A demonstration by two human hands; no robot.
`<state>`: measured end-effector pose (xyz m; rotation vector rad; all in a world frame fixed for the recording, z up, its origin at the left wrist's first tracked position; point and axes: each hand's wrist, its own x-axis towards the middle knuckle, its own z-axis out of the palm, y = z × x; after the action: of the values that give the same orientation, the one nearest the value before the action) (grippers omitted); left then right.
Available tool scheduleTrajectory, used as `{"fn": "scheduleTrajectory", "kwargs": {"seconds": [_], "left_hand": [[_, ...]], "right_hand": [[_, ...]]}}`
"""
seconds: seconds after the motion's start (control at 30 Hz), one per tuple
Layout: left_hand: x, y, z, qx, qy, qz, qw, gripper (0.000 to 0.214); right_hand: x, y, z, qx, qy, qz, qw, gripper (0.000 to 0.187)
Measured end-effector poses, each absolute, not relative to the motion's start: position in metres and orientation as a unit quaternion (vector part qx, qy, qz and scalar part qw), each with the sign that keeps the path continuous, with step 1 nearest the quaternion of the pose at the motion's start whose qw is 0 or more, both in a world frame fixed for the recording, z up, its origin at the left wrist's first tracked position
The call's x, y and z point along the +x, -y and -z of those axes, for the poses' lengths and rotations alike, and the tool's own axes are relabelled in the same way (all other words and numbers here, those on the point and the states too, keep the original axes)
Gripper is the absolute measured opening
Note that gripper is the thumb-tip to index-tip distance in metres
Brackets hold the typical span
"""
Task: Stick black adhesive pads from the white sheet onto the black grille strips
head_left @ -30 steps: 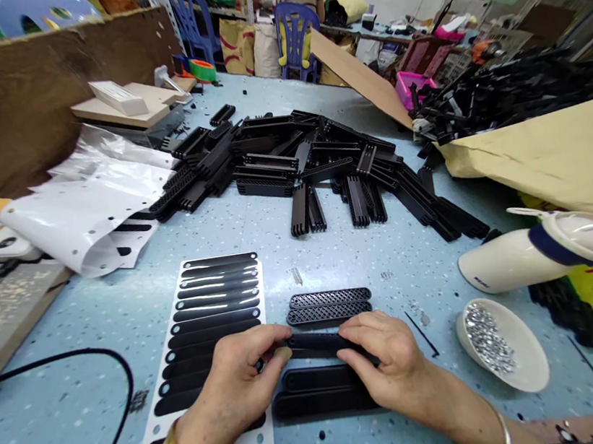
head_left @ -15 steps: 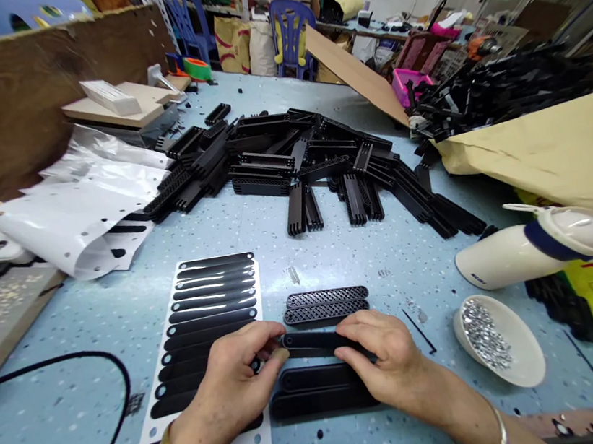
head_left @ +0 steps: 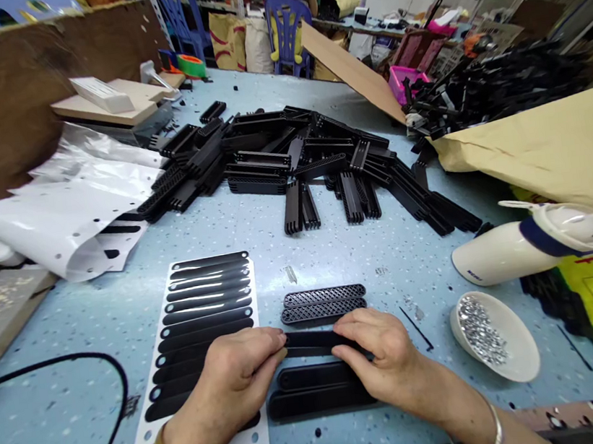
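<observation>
Both hands hold one long black plastic strip (head_left: 308, 342) just above the blue table. My left hand (head_left: 243, 377) pinches its left end, and my right hand (head_left: 380, 356) grips its right end with the fingers curled over it. Below the strip lie two more smooth black strips (head_left: 319, 390) side by side. Just beyond it lie two perforated black grille strips (head_left: 323, 303). A white backing sheet (head_left: 204, 350) with several black oblong stickers lies under my left wrist.
A large heap of black plastic parts (head_left: 293, 157) covers the table's middle. At the right are a white bowl of small silvery pieces (head_left: 490, 338), a white tool (head_left: 530, 249) and brown paper (head_left: 549, 145). White film sheets (head_left: 76, 207) and a black cable (head_left: 79, 396) lie left. A person sits far back.
The hands stay on the strip, with the left fingers closing further over its left end. The view has shifted slightly.
</observation>
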<state>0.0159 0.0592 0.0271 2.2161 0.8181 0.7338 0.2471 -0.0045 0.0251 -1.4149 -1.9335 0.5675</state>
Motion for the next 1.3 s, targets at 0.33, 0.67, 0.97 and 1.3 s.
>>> {"fn": "scheduleTrajectory", "kwargs": {"seconds": [0.33, 0.67, 0.97, 1.3], "left_hand": [[0.013, -0.057, -0.023, 0.829, -0.350, -0.301, 0.315, 0.025], [0.017, -0.059, -0.023, 0.858, -0.303, -0.295, 0.293, 0.017], [0.015, -0.060, -0.018, 0.858, -0.298, -0.305, 0.288, 0.016], [0.015, -0.062, -0.020, 0.862, -0.299, -0.290, 0.288, 0.017]], "right_hand": [[0.247, 0.006, -0.023, -0.543, 0.739, -0.213, 0.338, 0.017], [0.250, 0.009, -0.019, -0.530, 0.719, -0.209, 0.398, 0.018], [0.250, 0.011, -0.013, -0.526, 0.684, -0.248, 0.441, 0.020], [0.250, 0.014, -0.014, -0.541, 0.682, -0.243, 0.428, 0.023]]}}
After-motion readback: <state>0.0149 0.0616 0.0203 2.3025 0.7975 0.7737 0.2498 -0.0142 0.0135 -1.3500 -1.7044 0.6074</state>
